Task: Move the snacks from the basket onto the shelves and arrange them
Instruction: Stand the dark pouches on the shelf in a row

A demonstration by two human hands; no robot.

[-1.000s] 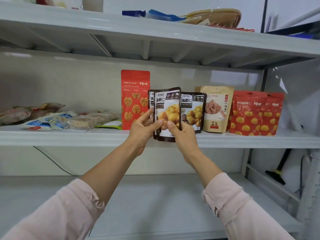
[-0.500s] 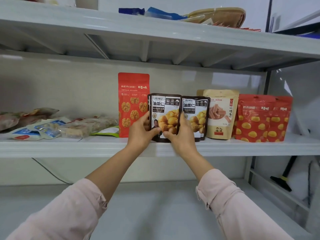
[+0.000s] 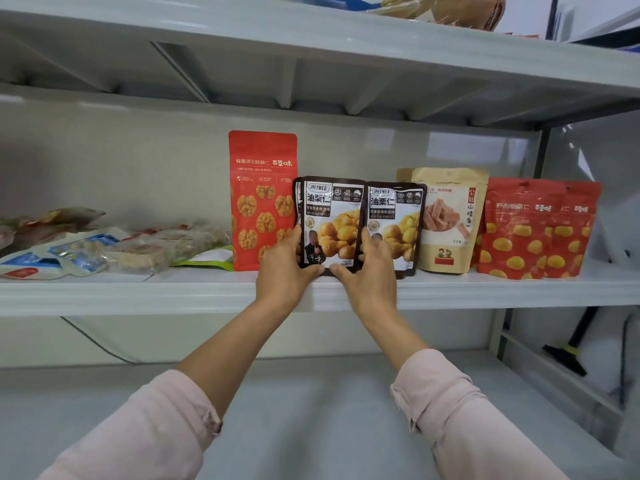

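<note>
While one second ago the dark chestnut pouch [image 3: 332,220] was held tilted in the air before the middle shelf [image 3: 138,296], it now stands upright with its bottom edge on this shelf. Half a second ago it was already almost down. The left hand [image 3: 282,265] grips its lower left edge, with the thumb on the front and the fingers behind. The right hand [image 3: 374,275] grips the lower right corner, with the thumb along the bottom and one finger up the right edge. Both hands have come down with the pouch to the shelf's front edge. The pouch slightly overlaps the second dark pouch [image 3: 396,230] on its right, and the red walnut bag [image 3: 261,199] stands just beside it on the left.

Further right on the same shelf stand a beige pouch [image 3: 448,220] and two red chestnut bags [image 3: 536,233], all upright. On the left part lie flat packets [image 3: 86,247]. The shelves are pale grey metal. The upper shelf [image 3: 311,39] carries some packets at its right end, and the lower shelf [image 3: 311,410] is under the arms. A black tool [image 3: 571,348] leans at the right, beyond the shelf post. Both sleeves [image 3: 156,427] are pink.
</note>
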